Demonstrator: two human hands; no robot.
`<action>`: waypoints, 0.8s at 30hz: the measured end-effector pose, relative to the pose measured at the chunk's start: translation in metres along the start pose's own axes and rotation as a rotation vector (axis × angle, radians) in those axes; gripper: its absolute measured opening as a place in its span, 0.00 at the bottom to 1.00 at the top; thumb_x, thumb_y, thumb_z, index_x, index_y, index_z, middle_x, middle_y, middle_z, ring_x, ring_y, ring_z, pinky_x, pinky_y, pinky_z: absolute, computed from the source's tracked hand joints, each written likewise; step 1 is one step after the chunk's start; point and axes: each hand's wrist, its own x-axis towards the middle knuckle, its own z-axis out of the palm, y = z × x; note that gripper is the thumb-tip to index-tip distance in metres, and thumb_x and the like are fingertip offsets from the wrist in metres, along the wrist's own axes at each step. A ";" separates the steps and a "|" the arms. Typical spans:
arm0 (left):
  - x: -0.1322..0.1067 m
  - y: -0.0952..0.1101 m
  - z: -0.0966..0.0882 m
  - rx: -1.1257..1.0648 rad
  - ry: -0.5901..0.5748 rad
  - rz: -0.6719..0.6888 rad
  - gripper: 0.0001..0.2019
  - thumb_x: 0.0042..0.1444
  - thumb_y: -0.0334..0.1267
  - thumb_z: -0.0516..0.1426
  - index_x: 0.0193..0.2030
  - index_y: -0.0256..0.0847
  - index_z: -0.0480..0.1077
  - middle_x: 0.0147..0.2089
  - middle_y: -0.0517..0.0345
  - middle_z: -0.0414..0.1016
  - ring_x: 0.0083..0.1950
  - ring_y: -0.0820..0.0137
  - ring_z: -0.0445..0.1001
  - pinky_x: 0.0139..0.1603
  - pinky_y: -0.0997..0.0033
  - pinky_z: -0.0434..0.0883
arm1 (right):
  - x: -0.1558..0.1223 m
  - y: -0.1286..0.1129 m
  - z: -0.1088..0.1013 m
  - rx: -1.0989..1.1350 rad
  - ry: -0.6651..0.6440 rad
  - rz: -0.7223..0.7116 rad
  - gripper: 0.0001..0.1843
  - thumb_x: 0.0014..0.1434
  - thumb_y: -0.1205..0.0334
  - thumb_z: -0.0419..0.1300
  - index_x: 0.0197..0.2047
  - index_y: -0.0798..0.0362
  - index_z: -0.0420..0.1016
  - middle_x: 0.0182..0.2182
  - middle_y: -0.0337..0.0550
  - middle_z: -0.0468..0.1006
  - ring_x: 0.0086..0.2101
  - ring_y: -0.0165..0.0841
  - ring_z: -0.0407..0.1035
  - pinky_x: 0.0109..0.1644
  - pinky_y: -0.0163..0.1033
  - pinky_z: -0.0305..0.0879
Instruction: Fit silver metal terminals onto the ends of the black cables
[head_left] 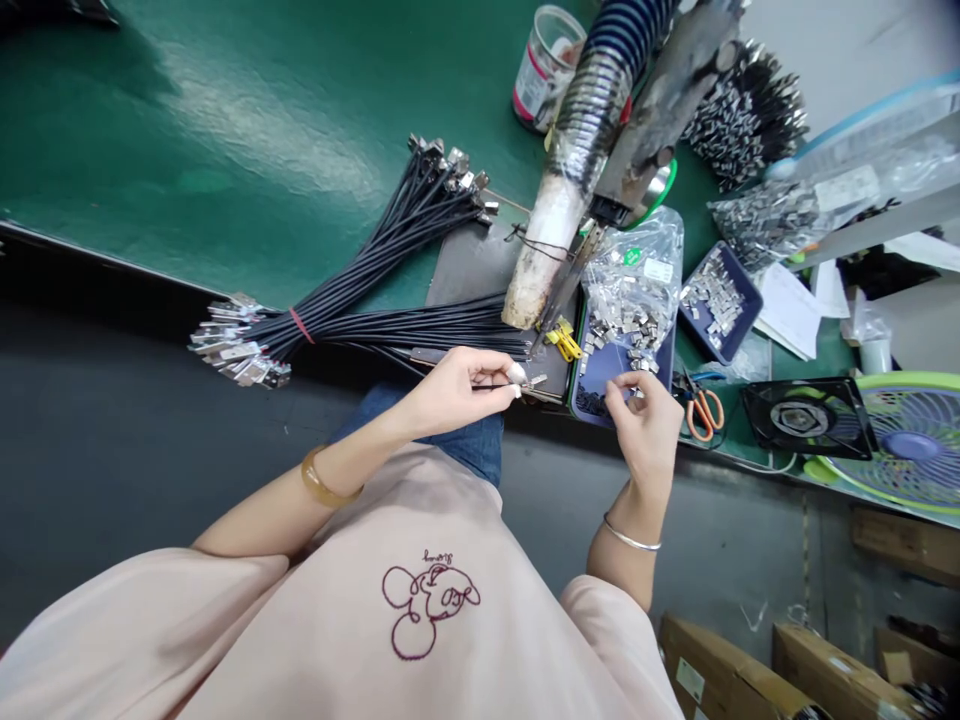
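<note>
Pinching cable (491, 387) in my left hand (459, 392), I might drop it if pressure slackens; can't tell what right hand (649, 424) holds.

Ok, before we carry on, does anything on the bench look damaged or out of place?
Yes, the white hose end by the black cables looks worn: its surface is stained brown, and a thin wire is tied around it. The cause isn't clear. Nothing else plainly stands out.
</note>
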 end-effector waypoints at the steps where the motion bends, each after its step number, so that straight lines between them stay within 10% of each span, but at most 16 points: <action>1: 0.000 -0.002 0.002 0.030 0.046 0.011 0.03 0.49 0.33 0.61 0.29 0.34 0.73 0.25 0.61 0.73 0.26 0.78 0.69 0.32 0.79 0.69 | -0.004 -0.007 0.001 0.085 0.098 0.000 0.08 0.59 0.57 0.62 0.34 0.53 0.73 0.26 0.35 0.75 0.19 0.23 0.55 0.26 0.34 0.52; 4: -0.002 -0.006 0.008 0.116 0.165 0.054 0.05 0.51 0.34 0.60 0.27 0.35 0.71 0.24 0.62 0.71 0.26 0.78 0.67 0.31 0.79 0.67 | -0.018 -0.030 0.010 0.443 0.214 -0.035 0.08 0.60 0.57 0.63 0.34 0.51 0.72 0.29 0.37 0.77 0.25 0.26 0.67 0.28 0.32 0.58; 7: -0.003 -0.008 0.012 0.174 0.227 0.074 0.05 0.53 0.34 0.59 0.29 0.35 0.71 0.27 0.60 0.71 0.28 0.76 0.69 0.33 0.77 0.68 | -0.028 -0.047 0.026 0.617 0.034 -0.031 0.06 0.57 0.59 0.67 0.34 0.51 0.76 0.30 0.35 0.78 0.23 0.23 0.63 0.25 0.31 0.56; 14: -0.005 -0.011 0.015 0.325 0.249 0.151 0.05 0.53 0.31 0.59 0.28 0.36 0.68 0.23 0.66 0.60 0.24 0.80 0.55 0.24 0.80 0.55 | -0.034 -0.058 0.067 0.546 -0.042 -0.011 0.12 0.65 0.53 0.60 0.34 0.51 0.78 0.29 0.36 0.78 0.23 0.25 0.64 0.29 0.34 0.62; 24: -0.006 -0.008 0.015 0.362 0.228 0.201 0.05 0.52 0.29 0.58 0.26 0.36 0.67 0.21 0.68 0.58 0.23 0.81 0.53 0.23 0.80 0.54 | -0.031 -0.061 0.064 0.497 -0.079 -0.065 0.15 0.67 0.52 0.57 0.32 0.52 0.74 0.26 0.35 0.75 0.25 0.25 0.65 0.30 0.33 0.61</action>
